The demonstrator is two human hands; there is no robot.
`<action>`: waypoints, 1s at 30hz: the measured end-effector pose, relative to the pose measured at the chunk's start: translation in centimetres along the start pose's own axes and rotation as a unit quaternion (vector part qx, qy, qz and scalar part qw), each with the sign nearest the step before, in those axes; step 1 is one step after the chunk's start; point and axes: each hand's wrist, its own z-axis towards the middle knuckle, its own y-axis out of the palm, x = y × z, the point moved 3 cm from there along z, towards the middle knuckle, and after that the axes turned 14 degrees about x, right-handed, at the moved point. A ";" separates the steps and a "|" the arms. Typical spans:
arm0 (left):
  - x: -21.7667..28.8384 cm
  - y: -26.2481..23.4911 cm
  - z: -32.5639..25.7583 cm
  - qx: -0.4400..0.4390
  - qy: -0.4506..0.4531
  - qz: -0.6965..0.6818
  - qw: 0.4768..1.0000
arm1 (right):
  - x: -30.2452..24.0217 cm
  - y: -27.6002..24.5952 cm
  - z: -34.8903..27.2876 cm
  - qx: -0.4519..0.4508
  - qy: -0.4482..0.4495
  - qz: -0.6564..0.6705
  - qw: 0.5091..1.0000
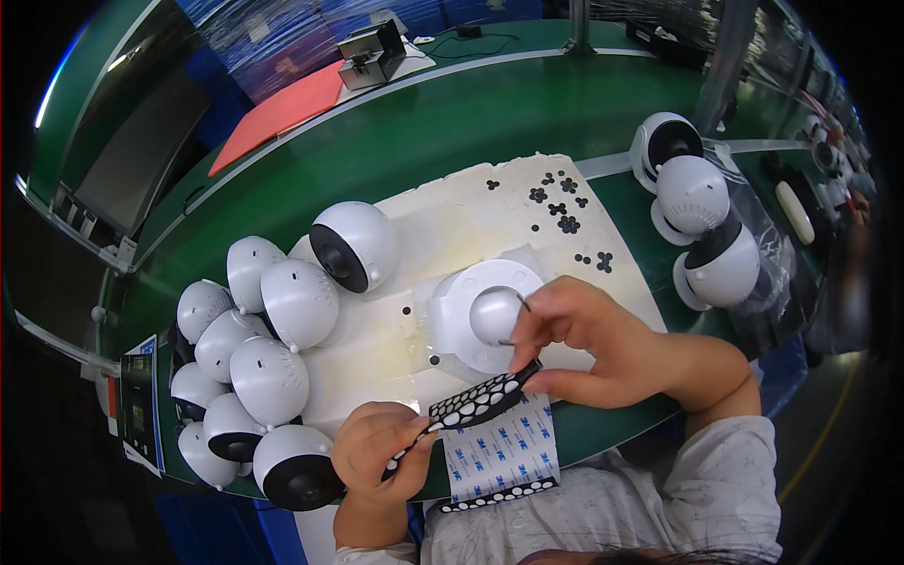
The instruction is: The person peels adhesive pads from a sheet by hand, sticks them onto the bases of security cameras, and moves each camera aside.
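Observation:
My left hand (pixel 381 452) is closed on the left end of a curled black adhesive sheet (pixel 480 400) with rows of white round spots. My right hand (pixel 603 344) has its thumb and index finger closed at the sheet's right end; whether a single pad is between the fingertips cannot be made out. White backing paper (pixel 499 452) with blue print hangs below the sheet, in front of my body. Just beyond my hands, a white round-based device (pixel 452 315) with a domed middle lies on the work mat, partly covered by my right fingers.
Several white ball-shaped camera housings (pixel 299 303) crowd the left side. More housings (pixel 694 195) stand at the right beside clear plastic. Small black pads (pixel 568 224) lie scattered on the cream mat (pixel 443 212). A metal case (pixel 369 56) and red sheet (pixel 278 115) sit at the back.

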 end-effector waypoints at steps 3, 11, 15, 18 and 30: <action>0.0 0.1 0.0 -0.005 0.005 -0.008 1.000 | -0.6 0.0 0.1 0.000 -0.070 -0.137 0.988; 0.1 0.2 0.2 -0.019 0.001 -0.012 1.000 | -1.1 0.2 0.1 0.006 -0.190 -0.225 0.956; 0.2 0.3 0.4 -0.044 0.012 0.012 0.999 | -1.6 0.7 -0.1 0.021 -0.170 -0.225 0.959; 0.0 0.4 0.4 -0.051 0.008 0.009 0.999 | -1.9 0.5 0.0 -0.041 -0.199 -0.266 0.942; 0.1 0.3 0.6 -0.072 0.008 0.000 0.997 | -2.7 1.0 -0.3 -0.077 -0.216 -0.252 0.940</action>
